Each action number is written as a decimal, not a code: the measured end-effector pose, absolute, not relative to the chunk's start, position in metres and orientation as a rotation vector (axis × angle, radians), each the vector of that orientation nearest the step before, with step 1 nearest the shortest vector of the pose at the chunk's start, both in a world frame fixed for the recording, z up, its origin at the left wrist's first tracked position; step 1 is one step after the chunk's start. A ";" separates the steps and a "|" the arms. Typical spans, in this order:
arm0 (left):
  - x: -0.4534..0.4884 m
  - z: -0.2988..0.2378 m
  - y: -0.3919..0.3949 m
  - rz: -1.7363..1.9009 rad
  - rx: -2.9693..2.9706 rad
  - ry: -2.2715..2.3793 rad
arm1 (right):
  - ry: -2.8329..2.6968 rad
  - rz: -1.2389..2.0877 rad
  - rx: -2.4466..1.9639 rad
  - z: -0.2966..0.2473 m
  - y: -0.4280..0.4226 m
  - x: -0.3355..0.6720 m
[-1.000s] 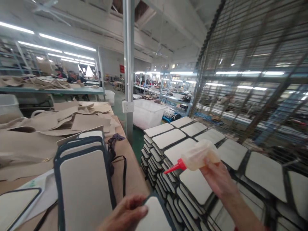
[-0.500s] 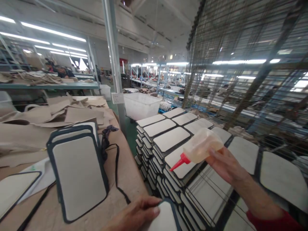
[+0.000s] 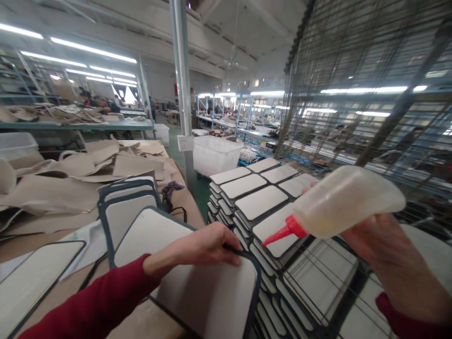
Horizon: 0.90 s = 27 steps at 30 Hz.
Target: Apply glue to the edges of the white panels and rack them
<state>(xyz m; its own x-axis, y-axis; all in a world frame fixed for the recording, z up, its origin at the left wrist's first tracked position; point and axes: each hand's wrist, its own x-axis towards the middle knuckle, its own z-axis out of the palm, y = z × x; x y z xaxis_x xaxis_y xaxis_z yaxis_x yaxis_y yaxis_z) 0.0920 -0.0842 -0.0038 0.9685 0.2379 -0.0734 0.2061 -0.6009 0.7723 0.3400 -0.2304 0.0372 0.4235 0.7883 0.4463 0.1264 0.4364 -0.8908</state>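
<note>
My left hand (image 3: 208,245) is closed on the far edge of a cream rounded panel (image 3: 219,292) with a dark border, its thumb and fingers pinching it. The panel lies tilted over the near edge of the table. My right hand (image 3: 381,240) grips a translucent squeeze bottle (image 3: 342,202), held on its side. Its red nozzle (image 3: 282,233) points left and down, apart from the panel in my left hand. Beneath the bottle, similar panels lie in rows on a stack of wire racks (image 3: 261,202). Behind my left hand stand several overlapping bordered panels (image 3: 122,214).
Beige sheet pieces (image 3: 52,193) heap over the table at left. One bordered panel (image 3: 42,268) lies at the near left. A white plastic bin (image 3: 215,155) stands beyond, beside a metal post (image 3: 183,94). Raised wire racks (image 3: 339,84) loom at right.
My left hand has moved up with its panel, which now shows far more of its face. The bottle has come closer and to the right, still in my right hand. The view has shifted slightly left.
</note>
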 end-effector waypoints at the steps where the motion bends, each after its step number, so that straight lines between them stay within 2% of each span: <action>1: 0.090 0.000 -0.080 0.047 2.271 0.281 | -1.072 0.546 -1.039 0.036 -0.226 0.335; 8: 0.068 0.016 -0.056 -0.010 2.306 0.092 | -1.005 0.758 -0.922 0.013 -0.188 0.307; 21: 0.049 0.034 -0.039 -0.150 2.234 0.015 | -0.980 0.831 -0.897 0.010 -0.150 0.283; 27: 0.046 0.033 -0.037 -0.173 2.109 0.014 | -1.130 0.751 -0.826 0.028 -0.159 0.277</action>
